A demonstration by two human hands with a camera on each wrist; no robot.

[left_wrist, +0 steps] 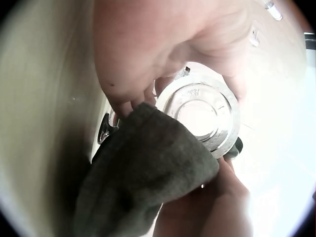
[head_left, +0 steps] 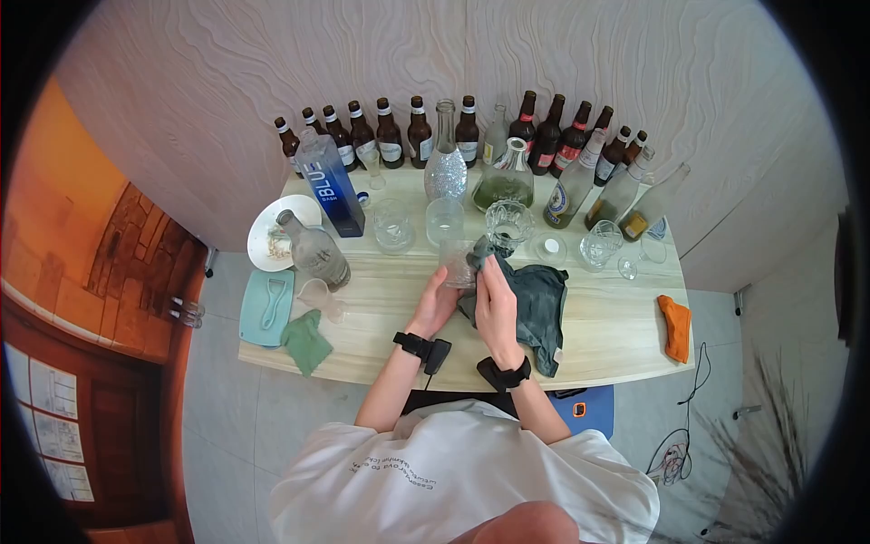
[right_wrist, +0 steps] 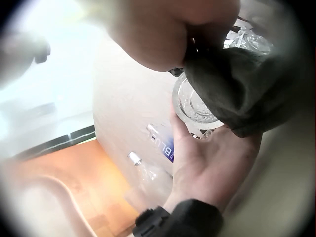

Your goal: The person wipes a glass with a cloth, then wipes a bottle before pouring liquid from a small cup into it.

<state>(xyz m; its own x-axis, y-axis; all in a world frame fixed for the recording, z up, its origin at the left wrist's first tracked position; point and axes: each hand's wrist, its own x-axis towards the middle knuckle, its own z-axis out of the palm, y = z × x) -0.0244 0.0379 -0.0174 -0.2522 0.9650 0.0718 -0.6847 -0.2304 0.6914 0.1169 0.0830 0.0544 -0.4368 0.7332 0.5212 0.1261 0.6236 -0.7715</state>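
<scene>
Left hand (head_left: 437, 305): grip closed round clear, round glass tumbler (head_left: 459, 265). Right hand (head_left: 497, 308): grip closed on dark grey-green fabric cloth (head_left: 541, 306), touching tumbler. Pale wood-grain desk (head_left: 612, 317) below.

Wears a loose white shirt (head_left: 471, 476) at the near end of the scene, rumpled into soft folds. Has a wide, short left sleeve (head_left: 328, 446) and a matching right sleeve (head_left: 600, 458). Bears small dark lettering (head_left: 394, 472) in short rows across the fabric, left of the middle, too small to read with certainty. Around the left wrist (head_left: 405, 359), sports a black strap (head_left: 412, 344) with a boxy black module (head_left: 438, 356) and a thin dark cable (head_left: 429, 379) running down toward the near side. Around the right wrist (head_left: 518, 356), sports a similar black band (head_left: 517, 374) with a dark block (head_left: 492, 374).
</scene>
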